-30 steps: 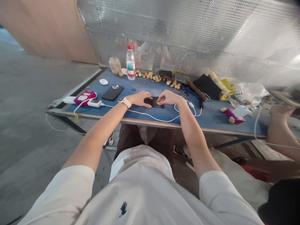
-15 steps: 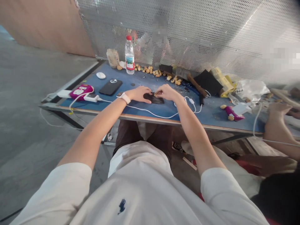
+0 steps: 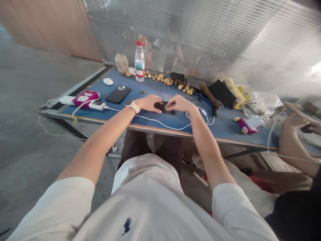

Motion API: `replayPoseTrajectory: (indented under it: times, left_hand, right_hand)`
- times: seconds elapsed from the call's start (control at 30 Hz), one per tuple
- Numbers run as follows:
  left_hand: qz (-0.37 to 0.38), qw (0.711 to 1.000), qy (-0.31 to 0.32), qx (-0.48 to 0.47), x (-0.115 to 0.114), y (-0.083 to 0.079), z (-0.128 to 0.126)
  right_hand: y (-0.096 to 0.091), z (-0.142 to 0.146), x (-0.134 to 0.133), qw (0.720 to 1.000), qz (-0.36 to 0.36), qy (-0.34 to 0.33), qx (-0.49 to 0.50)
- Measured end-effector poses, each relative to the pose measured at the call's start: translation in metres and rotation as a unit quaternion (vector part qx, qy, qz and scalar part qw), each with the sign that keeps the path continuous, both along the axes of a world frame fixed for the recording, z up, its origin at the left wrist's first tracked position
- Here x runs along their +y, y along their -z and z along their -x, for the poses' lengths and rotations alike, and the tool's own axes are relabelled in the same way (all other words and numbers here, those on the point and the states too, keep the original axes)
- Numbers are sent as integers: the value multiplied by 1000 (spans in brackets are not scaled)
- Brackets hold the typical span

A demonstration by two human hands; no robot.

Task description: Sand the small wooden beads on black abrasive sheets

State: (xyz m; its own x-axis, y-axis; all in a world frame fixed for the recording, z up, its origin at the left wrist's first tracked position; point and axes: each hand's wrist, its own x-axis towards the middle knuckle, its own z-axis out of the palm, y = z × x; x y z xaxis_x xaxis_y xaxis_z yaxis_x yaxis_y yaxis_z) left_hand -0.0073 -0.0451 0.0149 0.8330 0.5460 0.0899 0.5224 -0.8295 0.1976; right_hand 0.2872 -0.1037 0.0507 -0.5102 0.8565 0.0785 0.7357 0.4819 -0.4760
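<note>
My left hand (image 3: pixel 150 102) lies at the left end of a black sheet (image 3: pixel 170 111), which looks like sandpaper. Its thumb and fingers are apart, spread over that end. A small tan bead-like piece (image 3: pixel 166 108) is pinched in the fingertips of my right hand (image 3: pixel 179 103), against or just over the sheet; contact cannot be made out. My right fingers hide part of the piece and of the sheet. Around my right wrist a white cable (image 3: pixel 175 128) loops across the blue tabletop (image 3: pixel 150 88).
A black phone (image 3: pixel 118 94), a water bottle (image 3: pixel 139 63) and a magenta power strip (image 3: pixel 86 97) stand left. Several tan round pieces (image 3: pixel 160 78) line the mesh wall. Right are a black sheet (image 3: pixel 222 93), a plastic bag (image 3: pixel 265 100) and another person's arm (image 3: pixel 292 140).
My right hand has drawn the small piece across the sheet toward me. My left hand stays at the sheet's end. The view has shifted slightly, and the other person's hand has moved.
</note>
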Motion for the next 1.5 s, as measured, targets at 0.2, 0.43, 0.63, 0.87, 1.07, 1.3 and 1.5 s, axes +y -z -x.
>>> replayPoseTrajectory:
  times: [0.2, 0.43, 0.63, 0.87, 1.07, 1.3, 1.5]
  left_hand:
    - [3, 1000, -14, 2, -2, -1, -1]
    - [17, 1000, -13, -17, 2, 0, 0]
    - [17, 999, -24, -15, 2, -1, 0]
    - [19, 999, -14, -27, 7, 2, 3]
    - [22, 999, -23, -24, 4, 1, 4]
    - [25, 999, -13, -34, 6, 0, 5]
    - [24, 999, -21, -25, 5, -1, 7]
  right_hand:
    - [0, -9, 0, 1000, 26, -6, -8]
    - [0, -11, 4, 999, -26, 28, -5]
    - [-2, -10, 1, 1000, 19, 12, 7]
    - [-2, -15, 2, 1000, 27, 13, 4]
    - [-2, -19, 5, 999, 1, 46, 29]
    - [0, -21, 7, 999, 25, 17, 25]
    - [0, -26, 10, 998, 54, 2, 17]
